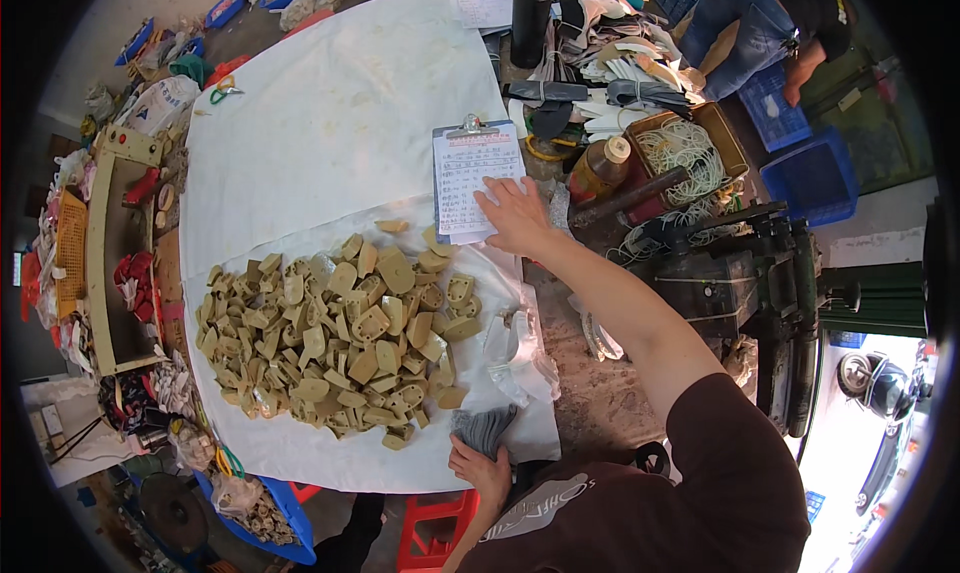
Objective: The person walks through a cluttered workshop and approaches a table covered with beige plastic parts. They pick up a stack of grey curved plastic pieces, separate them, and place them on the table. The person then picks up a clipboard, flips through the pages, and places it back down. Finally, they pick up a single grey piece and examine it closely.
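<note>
Head view: white cloth sheet spreads left of both hands. Heap of flat tan sole-shaped pieces lies between them. Right hand, fingers spread flat, presses paper-loaded clipboard. Left hand is clamped on grey folded fabric.

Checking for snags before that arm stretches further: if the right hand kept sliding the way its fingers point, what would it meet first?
The right hand lies flat on the lower right of the clipboard, fingers pointing up and left across its sheet. Going straight on, it would only cross more paper, then probably the white cloth beyond the board's left edge.
</note>
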A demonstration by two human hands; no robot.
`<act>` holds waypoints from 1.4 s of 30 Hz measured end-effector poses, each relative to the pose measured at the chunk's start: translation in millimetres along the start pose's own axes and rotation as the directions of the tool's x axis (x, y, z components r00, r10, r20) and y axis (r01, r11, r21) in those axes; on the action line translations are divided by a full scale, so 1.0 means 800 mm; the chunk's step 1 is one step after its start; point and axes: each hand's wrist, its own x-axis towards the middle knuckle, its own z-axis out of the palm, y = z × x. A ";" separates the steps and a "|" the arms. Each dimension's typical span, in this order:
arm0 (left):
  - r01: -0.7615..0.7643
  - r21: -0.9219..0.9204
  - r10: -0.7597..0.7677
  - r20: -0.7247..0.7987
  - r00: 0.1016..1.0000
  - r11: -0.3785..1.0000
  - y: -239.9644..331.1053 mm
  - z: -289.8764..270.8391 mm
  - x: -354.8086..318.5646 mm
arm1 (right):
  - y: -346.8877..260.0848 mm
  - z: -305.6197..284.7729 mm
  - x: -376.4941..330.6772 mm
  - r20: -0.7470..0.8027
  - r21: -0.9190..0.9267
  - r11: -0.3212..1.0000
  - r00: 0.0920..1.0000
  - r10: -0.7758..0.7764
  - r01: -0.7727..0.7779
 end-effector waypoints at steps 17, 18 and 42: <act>-0.010 -0.014 0.011 0.042 0.999 1.000 -0.010 -0.001 0.008 | 0.027 0.017 0.002 0.026 -0.234 0.963 0.991 -0.130 0.132; -0.005 -0.014 0.006 0.050 0.999 1.000 -0.010 -0.002 0.009 | 0.027 0.014 0.001 0.041 -0.234 0.962 0.990 -0.132 0.138; -0.026 -0.017 0.027 0.049 0.998 1.000 -0.013 -0.001 0.012 | 0.020 -0.005 -0.015 0.084 -0.073 0.996 0.995 -0.047 0.054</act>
